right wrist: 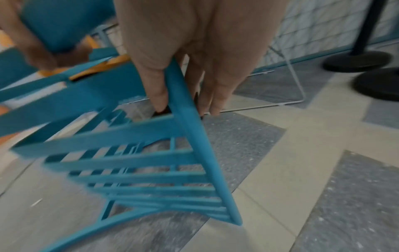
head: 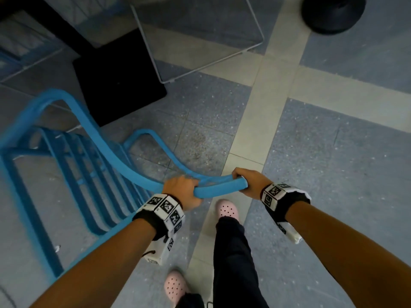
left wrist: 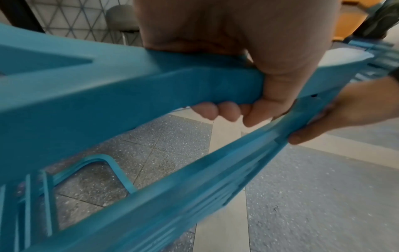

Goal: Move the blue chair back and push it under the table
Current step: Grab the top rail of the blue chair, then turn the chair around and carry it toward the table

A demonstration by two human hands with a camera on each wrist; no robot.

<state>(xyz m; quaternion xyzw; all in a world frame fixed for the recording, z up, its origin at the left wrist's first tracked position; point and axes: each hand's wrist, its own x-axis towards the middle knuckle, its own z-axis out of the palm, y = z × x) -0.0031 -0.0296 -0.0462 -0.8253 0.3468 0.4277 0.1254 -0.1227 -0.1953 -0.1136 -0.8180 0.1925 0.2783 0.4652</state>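
The blue chair (head: pixel 73 165), slatted with curved armrests, stands at the left of the head view, its backrest rail toward me. My left hand (head: pixel 184 192) grips the top rail (left wrist: pixel 151 85) from above, fingers curled under it. My right hand (head: pixel 246 181) holds the rail's right end (head: pixel 235 184), thumb on one side of the corner edge (right wrist: pixel 185 105) and fingers on the other. The table's black square base (head: pixel 117 81) and dark post lie ahead of the chair at the upper left. The tabletop itself is barely in view.
A white wire chair frame (head: pixel 200 52) stands ahead at centre. A black round stanchion base (head: pixel 333 14) sits at the upper right. Another blue slatted chair (head: pixel 22 45) is at the far left. My pink shoes (head: pixel 226 210) are just behind the chair on the grey tiled floor.
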